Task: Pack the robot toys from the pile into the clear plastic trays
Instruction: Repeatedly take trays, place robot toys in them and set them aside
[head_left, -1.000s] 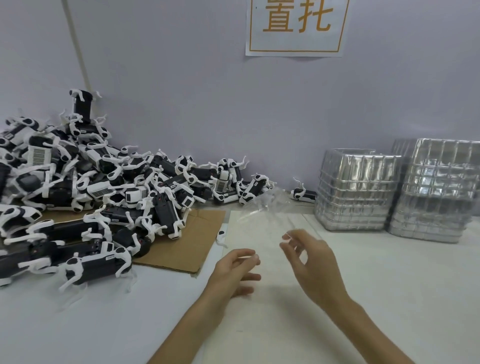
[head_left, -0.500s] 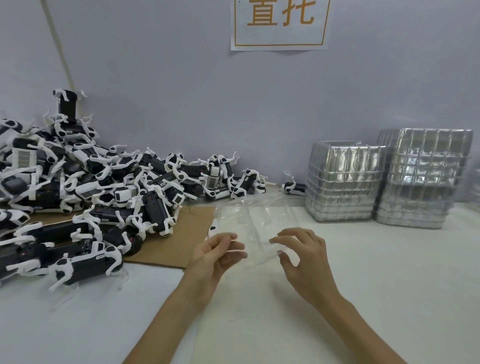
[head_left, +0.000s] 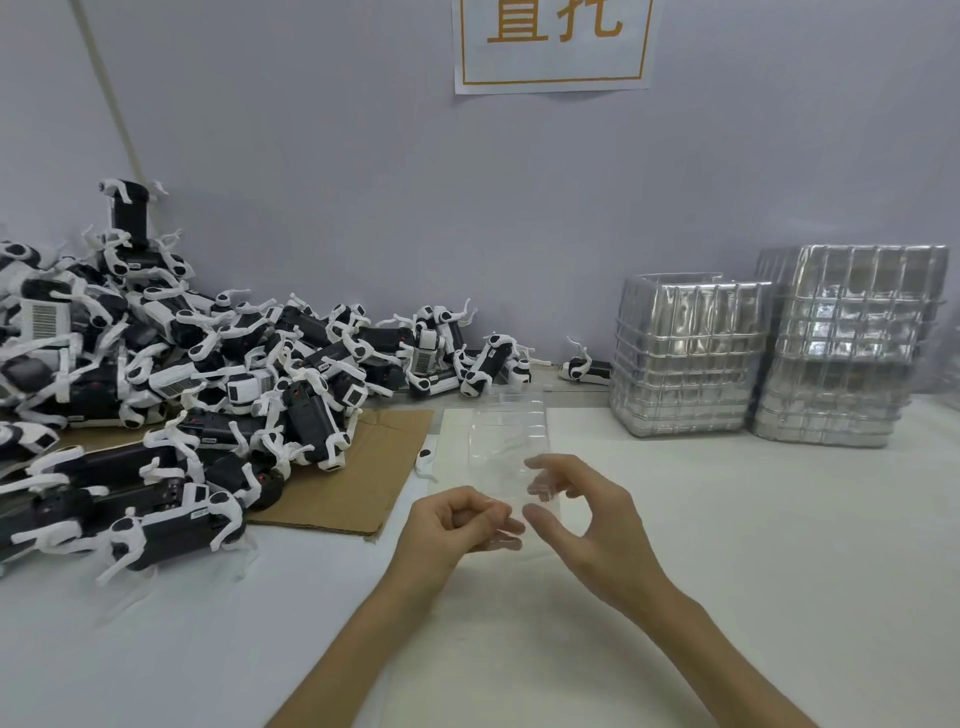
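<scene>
Where the white table (head_left: 753, 545) meets the wall on the left, one pile of robot toys (head_left: 208, 364) is heaped, black-and-white bodies with white legs tangled together, far too many and too overlapped to count. The pile rests partly on one cardboard sheet (head_left: 358, 467) that lies flat. Just right of the cardboard's edge lies one small loose white piece (head_left: 423, 461), apart from the heap.

Both forearms reach in from the bottom edge and meet near the middle. The left hand (head_left: 457, 525) is held knuckles-up, its fingers curled in tightly and the thumb pressed onto them, pinching the near left corner of one clear tray (head_left: 506, 441). That tray is held above the table between the two hands, its far end tilted up and away from the person. The right hand (head_left: 592, 525) is arched in a C shape, fingertips (head_left: 540, 480) blurred against the tray's near right edge and the thumb just below them. Whether this hand truly clamps the plastic I cannot tell.

One stray toy (head_left: 584, 368) lies by the wall beyond the tray, near the pile's right end but separate from it. One paper sign (head_left: 553, 47) hangs on the wall above. Two stacks of trays stand at the right, a lower stack (head_left: 685, 358) and a taller stack (head_left: 847, 348) just beside it. The number of trays in each cannot be made out.
</scene>
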